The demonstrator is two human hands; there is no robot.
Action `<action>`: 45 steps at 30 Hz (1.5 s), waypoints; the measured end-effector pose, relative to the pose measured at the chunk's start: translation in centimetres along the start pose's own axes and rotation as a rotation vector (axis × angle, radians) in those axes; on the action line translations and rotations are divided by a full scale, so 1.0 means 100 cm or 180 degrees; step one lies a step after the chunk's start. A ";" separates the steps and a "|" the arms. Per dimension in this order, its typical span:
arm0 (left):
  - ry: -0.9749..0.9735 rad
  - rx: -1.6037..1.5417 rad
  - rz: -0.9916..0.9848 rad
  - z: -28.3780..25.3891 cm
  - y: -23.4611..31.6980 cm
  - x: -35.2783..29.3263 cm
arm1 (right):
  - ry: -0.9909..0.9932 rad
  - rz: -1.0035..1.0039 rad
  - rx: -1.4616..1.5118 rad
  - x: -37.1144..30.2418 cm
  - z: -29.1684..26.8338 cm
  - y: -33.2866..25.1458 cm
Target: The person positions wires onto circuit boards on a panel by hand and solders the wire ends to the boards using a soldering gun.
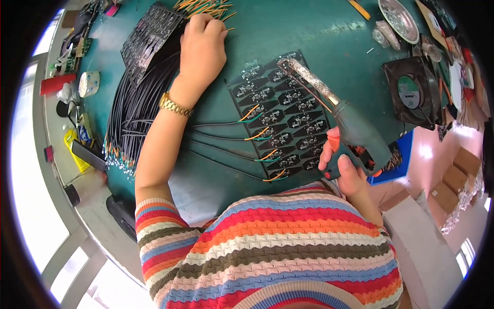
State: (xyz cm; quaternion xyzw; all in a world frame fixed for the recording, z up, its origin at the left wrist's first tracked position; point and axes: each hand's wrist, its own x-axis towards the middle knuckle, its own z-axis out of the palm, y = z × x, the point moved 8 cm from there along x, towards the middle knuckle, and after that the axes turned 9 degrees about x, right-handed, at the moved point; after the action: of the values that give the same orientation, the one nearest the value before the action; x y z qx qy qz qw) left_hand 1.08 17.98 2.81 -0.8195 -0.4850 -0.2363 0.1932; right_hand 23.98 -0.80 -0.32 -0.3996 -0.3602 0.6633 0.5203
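"Where's our left hand (205,49)?"

"Fingers curled in among the orange-and-green wire ends (206,6) of our black cable bundle (131,103) (whether they pinch one, we can't tell)."

"What's done?"

"Four cables (221,138) reach the left column of our circuit-board panel (283,118) on the green table (309,31); the right column looks left to do."

"Our right hand (350,177)?"

"Closed round the soldering gun (363,129), tip over the panel's upper part."

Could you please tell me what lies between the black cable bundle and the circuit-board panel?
In the head view, the left forearm and four black cables lie between the cable bundle and the circuit-board panel.
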 end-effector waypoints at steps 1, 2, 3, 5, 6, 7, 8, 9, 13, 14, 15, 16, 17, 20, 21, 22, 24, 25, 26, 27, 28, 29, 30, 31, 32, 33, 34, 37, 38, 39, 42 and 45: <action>0.0120 -0.0647 -0.0050 -0.008 0.000 -0.001 | 0.0005 -0.0019 -0.0002 0.001 -0.001 0.000; 0.0054 -0.1078 -0.0031 -0.016 0.002 -0.002 | 0.0009 -0.0033 -0.0006 0.001 -0.002 0.000; 0.0033 -0.1098 -0.0036 -0.027 0.005 -0.005 | 0.0029 -0.0012 -0.0006 0.002 -0.003 0.000; -0.0843 -0.1877 -0.0498 -0.028 0.010 -0.019 | -0.0073 -0.0133 -0.0040 0.005 -0.002 -0.002; -0.1286 -0.1990 -0.0838 -0.033 0.013 -0.029 | -0.0109 -0.0142 -0.0069 0.007 0.000 -0.003; -0.1734 -0.2102 -0.1161 -0.034 0.020 -0.039 | -0.0106 -0.0108 -0.0073 0.008 0.000 -0.002; -0.1861 -0.2336 -0.1483 -0.032 0.026 -0.050 | -0.0153 -0.0119 -0.0056 0.009 0.001 -0.002; -0.1715 -0.2294 -0.1441 -0.034 0.028 -0.057 | -0.0214 -0.0132 -0.0037 0.010 0.005 -0.002; -0.1269 -0.2116 -0.1506 -0.035 0.029 -0.061 | -0.0266 0.0113 0.0054 0.009 0.016 0.002; -0.0981 -0.1910 -0.1336 -0.039 0.029 -0.057 | -0.0211 0.0216 -0.0006 0.008 0.017 0.005; -0.0980 -0.1917 -0.1362 -0.033 0.028 -0.057 | -0.0160 0.0318 -0.0068 0.007 0.017 0.007; -0.0682 -0.1680 -0.1140 -0.035 0.028 -0.054 | -0.0169 0.0337 -0.0084 0.007 0.019 0.008; -0.0387 -0.1439 -0.0917 -0.041 0.030 -0.052 | -0.0217 0.0266 -0.0181 0.007 0.022 0.007; -0.0429 -0.1516 -0.1044 -0.039 0.031 -0.058 | -0.0281 0.0242 -0.0353 0.002 0.022 0.008; -0.0444 -0.1522 -0.1064 -0.039 0.031 -0.059 | -0.0299 0.0258 -0.0404 0.001 0.022 0.009; -0.0480 -0.1489 -0.1077 -0.039 0.030 -0.060 | -0.0300 0.0282 -0.0405 0.000 0.021 0.010; -0.0528 -0.1456 -0.1109 -0.037 0.030 -0.062 | -0.0377 0.0282 -0.0524 -0.002 0.022 0.009; -0.0566 -0.1536 -0.1138 -0.034 0.030 -0.063 | -0.0383 0.0302 -0.0527 -0.002 0.023 0.009; -0.0603 -0.1616 -0.1165 -0.032 0.030 -0.065 | -0.0311 0.0316 -0.0470 -0.003 0.023 0.009; -0.0614 -0.1618 -0.1184 -0.030 0.030 -0.065 | -0.0236 0.0331 -0.0415 -0.004 0.022 0.009; -0.0647 -0.1676 -0.1221 -0.029 0.030 -0.066 | -0.0240 0.0351 -0.0417 -0.004 0.022 0.009; -0.0678 -0.1733 -0.1257 -0.027 0.031 -0.067 | -0.0245 0.0350 -0.0475 -0.004 0.021 0.009; -0.0688 -0.1736 -0.1266 -0.025 0.031 -0.067 | -0.0244 0.0343 -0.0530 -0.005 0.021 0.009; -0.0693 -0.1700 -0.1240 -0.025 0.033 -0.067 | -0.0243 0.0355 -0.0529 -0.004 0.023 0.009; -0.0697 -0.1663 -0.1213 -0.024 0.035 -0.067 | -0.0152 0.0399 -0.0592 -0.004 0.023 0.009; -0.0703 -0.1662 -0.1214 -0.024 0.035 -0.067 | -0.0061 0.0438 -0.0653 -0.003 0.022 0.009; -0.0698 -0.1617 -0.1208 -0.023 0.035 -0.067 | -0.0059 0.0441 -0.0649 -0.002 0.022 0.009; -0.0721 -0.1581 -0.1203 -0.023 0.035 -0.067 | -0.0080 0.0520 -0.0741 -0.002 0.020 0.010; -0.0742 -0.1585 -0.1209 -0.023 0.035 -0.067 | -0.0187 0.0501 -0.0839 -0.001 0.020 0.011; -0.0752 -0.1598 -0.1206 -0.022 0.035 -0.067 | -0.0285 0.0486 -0.0940 -0.001 0.020 0.011; -0.0751 -0.1613 -0.1208 -0.022 0.035 -0.066 | -0.0314 0.0533 -0.0994 -0.004 0.018 0.013; -0.0749 -0.1573 -0.1170 -0.022 0.035 -0.065 | -0.0354 0.0528 -0.0984 -0.003 0.021 0.013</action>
State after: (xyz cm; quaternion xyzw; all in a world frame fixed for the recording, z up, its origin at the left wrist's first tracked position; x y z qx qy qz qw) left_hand 1.05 10.55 0.58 -0.7620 -0.5718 -0.2815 -0.1147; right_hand 21.63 -1.50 -0.55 -0.4658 -0.4519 0.6617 0.3755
